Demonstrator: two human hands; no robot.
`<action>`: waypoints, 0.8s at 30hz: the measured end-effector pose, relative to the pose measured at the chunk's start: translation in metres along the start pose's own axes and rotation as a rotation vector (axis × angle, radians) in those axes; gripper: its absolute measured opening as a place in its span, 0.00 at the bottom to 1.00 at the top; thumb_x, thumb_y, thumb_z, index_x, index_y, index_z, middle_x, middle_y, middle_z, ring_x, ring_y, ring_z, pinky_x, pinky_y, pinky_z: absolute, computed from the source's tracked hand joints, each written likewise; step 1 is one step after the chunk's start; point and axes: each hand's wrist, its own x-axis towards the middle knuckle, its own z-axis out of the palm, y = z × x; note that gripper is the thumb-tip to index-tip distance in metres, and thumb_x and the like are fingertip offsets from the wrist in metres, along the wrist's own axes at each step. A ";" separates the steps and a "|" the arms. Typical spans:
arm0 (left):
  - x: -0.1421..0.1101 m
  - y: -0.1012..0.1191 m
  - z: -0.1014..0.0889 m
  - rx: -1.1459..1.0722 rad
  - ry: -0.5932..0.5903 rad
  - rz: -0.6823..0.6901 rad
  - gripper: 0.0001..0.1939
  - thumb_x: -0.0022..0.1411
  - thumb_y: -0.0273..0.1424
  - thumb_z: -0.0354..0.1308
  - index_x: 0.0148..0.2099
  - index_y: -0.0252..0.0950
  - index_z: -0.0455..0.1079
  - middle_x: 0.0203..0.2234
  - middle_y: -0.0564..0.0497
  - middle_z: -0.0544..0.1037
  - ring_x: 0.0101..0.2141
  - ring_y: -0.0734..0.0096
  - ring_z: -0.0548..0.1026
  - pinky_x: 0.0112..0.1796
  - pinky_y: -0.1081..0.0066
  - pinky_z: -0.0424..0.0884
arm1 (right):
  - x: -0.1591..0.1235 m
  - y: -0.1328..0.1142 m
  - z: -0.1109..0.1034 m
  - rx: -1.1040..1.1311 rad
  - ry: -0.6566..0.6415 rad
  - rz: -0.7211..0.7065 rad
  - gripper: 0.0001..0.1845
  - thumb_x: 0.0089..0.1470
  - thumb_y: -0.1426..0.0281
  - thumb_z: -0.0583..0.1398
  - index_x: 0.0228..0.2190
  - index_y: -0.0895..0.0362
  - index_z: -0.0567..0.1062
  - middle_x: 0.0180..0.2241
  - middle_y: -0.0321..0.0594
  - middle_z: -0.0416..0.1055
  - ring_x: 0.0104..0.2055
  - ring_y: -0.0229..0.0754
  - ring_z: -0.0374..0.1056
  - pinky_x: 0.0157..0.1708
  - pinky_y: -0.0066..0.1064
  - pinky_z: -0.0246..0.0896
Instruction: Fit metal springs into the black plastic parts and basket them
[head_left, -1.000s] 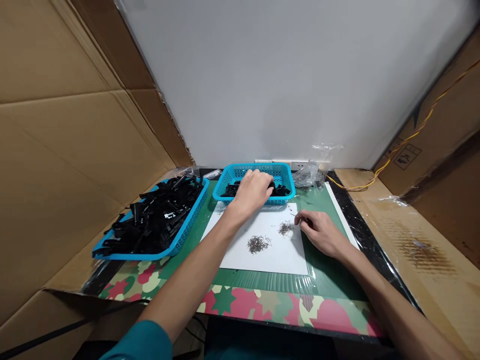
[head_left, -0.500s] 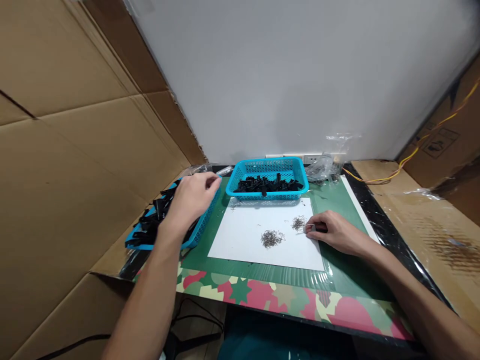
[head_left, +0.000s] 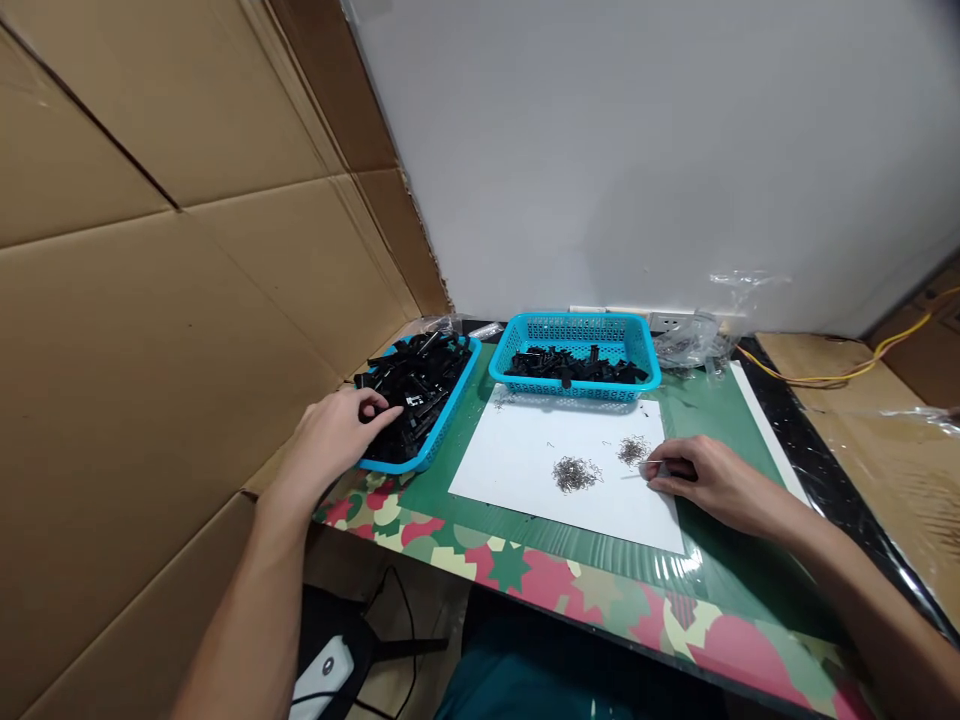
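My left hand (head_left: 341,430) is at the near side of the left blue basket (head_left: 427,450), which is heaped with black plastic parts (head_left: 416,375). Its thumb and forefinger are apart over the heap, with no part visible between them. A thin, light metal tool (head_left: 631,476) is pinched in my right hand (head_left: 694,472), at the right edge of a white sheet (head_left: 517,465). The tool's exact kind is too small to tell. Beside its tip lies a small pile of tiny bent wire pieces (head_left: 634,450). A larger pile of the same wire pieces (head_left: 574,474) lies further left.
A second blue basket (head_left: 574,390) with black parts stands behind the sheet. Crumpled clear plastic bags (head_left: 694,340) lie by the wall at the right. Cardboard (head_left: 225,300) walls in the left side. Yellow wires (head_left: 840,380) run along the right.
My left hand has moved from the back basket to the left basket and lowered onto its black parts. My right hand stays by the small wire pile with the tool. The view has turned left.
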 end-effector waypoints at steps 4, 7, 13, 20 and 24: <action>-0.003 0.007 0.010 0.137 0.023 0.083 0.17 0.65 0.46 0.59 0.44 0.39 0.79 0.43 0.41 0.83 0.45 0.44 0.78 0.45 0.56 0.67 | -0.001 0.002 0.001 -0.014 -0.013 -0.023 0.12 0.65 0.62 0.59 0.36 0.54 0.79 0.33 0.42 0.79 0.32 0.46 0.71 0.32 0.34 0.60; -0.002 0.010 0.014 0.186 0.017 0.096 0.15 0.67 0.42 0.58 0.44 0.38 0.79 0.43 0.39 0.81 0.47 0.43 0.77 0.46 0.54 0.67 | -0.001 0.002 0.001 -0.018 -0.013 -0.017 0.12 0.64 0.62 0.59 0.36 0.55 0.79 0.32 0.41 0.78 0.32 0.45 0.70 0.31 0.34 0.59; 0.003 0.008 0.018 0.126 0.032 0.075 0.14 0.68 0.41 0.58 0.43 0.37 0.78 0.44 0.40 0.81 0.47 0.47 0.78 0.45 0.57 0.67 | -0.001 -0.003 -0.001 0.028 -0.049 0.006 0.12 0.64 0.63 0.58 0.35 0.55 0.77 0.30 0.40 0.75 0.30 0.43 0.65 0.32 0.34 0.57; 0.011 0.012 0.014 -0.025 0.098 -0.019 0.14 0.63 0.43 0.60 0.40 0.38 0.78 0.40 0.43 0.81 0.40 0.53 0.77 0.39 0.63 0.66 | -0.002 -0.006 -0.004 0.046 -0.093 0.017 0.12 0.67 0.61 0.56 0.34 0.55 0.73 0.32 0.39 0.72 0.32 0.43 0.62 0.33 0.34 0.55; 0.014 0.017 0.004 -0.185 0.097 -0.048 0.16 0.58 0.44 0.62 0.39 0.37 0.79 0.35 0.46 0.80 0.35 0.58 0.74 0.36 0.65 0.64 | -0.004 -0.007 -0.007 0.147 -0.044 0.005 0.15 0.69 0.57 0.55 0.35 0.54 0.70 0.33 0.38 0.70 0.35 0.43 0.62 0.36 0.34 0.58</action>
